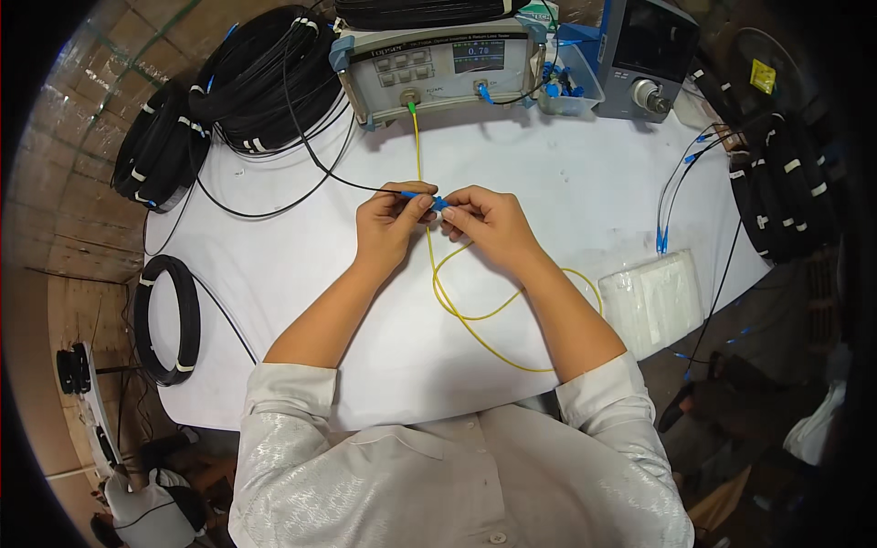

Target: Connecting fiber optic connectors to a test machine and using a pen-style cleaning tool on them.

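Hands meet mid-table: left hand (388, 222) pinches the thin black cable's blue plug (408, 194), right hand (487, 222) grips the small blue coupler (439, 203) on the yellow fibre lead (475, 315); looks nearly mated, not obviously seated; yellow lead already in the grey tester box (438, 68).

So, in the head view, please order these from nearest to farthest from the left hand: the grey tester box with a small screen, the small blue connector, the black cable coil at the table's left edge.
1. Small blue connector: at the fingertips of the left hand, between both hands.
2. Grey tester box with a small screen: ahead, at the table's far edge.
3. Black cable coil: far to the left, partly off the table's left edge.
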Demonstrator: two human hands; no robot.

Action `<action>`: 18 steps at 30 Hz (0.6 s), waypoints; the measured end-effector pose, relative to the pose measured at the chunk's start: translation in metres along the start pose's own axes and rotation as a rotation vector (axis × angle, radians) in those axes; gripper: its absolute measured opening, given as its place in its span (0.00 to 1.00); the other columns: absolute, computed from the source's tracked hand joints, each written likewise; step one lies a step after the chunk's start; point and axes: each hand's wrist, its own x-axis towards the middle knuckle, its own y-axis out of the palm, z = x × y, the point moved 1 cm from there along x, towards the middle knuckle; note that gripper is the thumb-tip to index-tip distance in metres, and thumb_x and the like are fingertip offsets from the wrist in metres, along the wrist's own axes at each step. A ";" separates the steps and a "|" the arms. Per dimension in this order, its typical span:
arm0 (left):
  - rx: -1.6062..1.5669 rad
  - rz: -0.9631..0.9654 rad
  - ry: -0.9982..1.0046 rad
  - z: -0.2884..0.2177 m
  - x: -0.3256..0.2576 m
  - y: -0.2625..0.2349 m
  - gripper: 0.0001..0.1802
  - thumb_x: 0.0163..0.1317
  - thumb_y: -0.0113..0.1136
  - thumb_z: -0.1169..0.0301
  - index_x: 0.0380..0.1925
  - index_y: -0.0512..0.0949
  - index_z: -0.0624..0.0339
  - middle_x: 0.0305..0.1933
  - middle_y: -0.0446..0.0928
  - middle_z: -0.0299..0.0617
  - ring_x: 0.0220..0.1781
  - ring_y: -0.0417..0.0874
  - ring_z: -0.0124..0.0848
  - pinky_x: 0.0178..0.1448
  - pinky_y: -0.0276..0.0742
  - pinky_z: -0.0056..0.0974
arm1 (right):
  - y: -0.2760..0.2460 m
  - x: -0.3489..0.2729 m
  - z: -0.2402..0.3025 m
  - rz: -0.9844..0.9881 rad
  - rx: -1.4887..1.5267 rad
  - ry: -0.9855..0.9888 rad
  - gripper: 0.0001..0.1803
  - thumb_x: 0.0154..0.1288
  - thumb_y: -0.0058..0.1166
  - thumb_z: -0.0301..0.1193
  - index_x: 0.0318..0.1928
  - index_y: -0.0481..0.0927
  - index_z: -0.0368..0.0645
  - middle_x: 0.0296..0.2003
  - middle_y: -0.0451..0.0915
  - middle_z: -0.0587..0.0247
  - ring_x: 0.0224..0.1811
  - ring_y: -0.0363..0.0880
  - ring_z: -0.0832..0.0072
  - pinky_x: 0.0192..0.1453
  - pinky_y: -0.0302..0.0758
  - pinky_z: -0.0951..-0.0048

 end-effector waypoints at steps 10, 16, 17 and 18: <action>0.002 0.017 -0.014 0.001 0.001 -0.002 0.11 0.68 0.62 0.72 0.46 0.79 0.67 0.47 0.83 0.45 0.38 0.84 0.27 0.43 0.83 0.31 | 0.001 0.000 0.001 0.002 -0.013 0.002 0.11 0.70 0.57 0.28 0.44 0.80 0.30 0.28 0.83 0.61 0.28 0.79 0.80 0.33 0.77 0.78; 0.008 0.015 -0.104 0.001 0.005 -0.006 0.12 0.68 0.62 0.69 0.43 0.79 0.68 0.43 0.83 0.46 0.36 0.83 0.27 0.42 0.82 0.31 | -0.001 0.000 0.000 0.036 -0.003 0.010 0.11 0.70 0.57 0.28 0.44 0.80 0.31 0.28 0.83 0.62 0.28 0.79 0.81 0.33 0.77 0.77; -0.038 0.029 -0.169 0.002 0.007 -0.009 0.12 0.68 0.62 0.68 0.42 0.78 0.68 0.41 0.83 0.46 0.36 0.83 0.28 0.42 0.82 0.33 | -0.001 0.000 -0.001 0.058 -0.003 0.006 0.10 0.70 0.57 0.28 0.44 0.80 0.31 0.29 0.83 0.62 0.29 0.79 0.81 0.34 0.77 0.77; -0.083 0.040 -0.233 0.004 0.008 -0.013 0.12 0.69 0.61 0.67 0.40 0.78 0.67 0.40 0.82 0.46 0.35 0.82 0.29 0.42 0.82 0.34 | -0.001 0.000 0.001 0.060 -0.003 0.005 0.10 0.70 0.57 0.28 0.44 0.80 0.31 0.29 0.83 0.62 0.29 0.79 0.81 0.34 0.77 0.77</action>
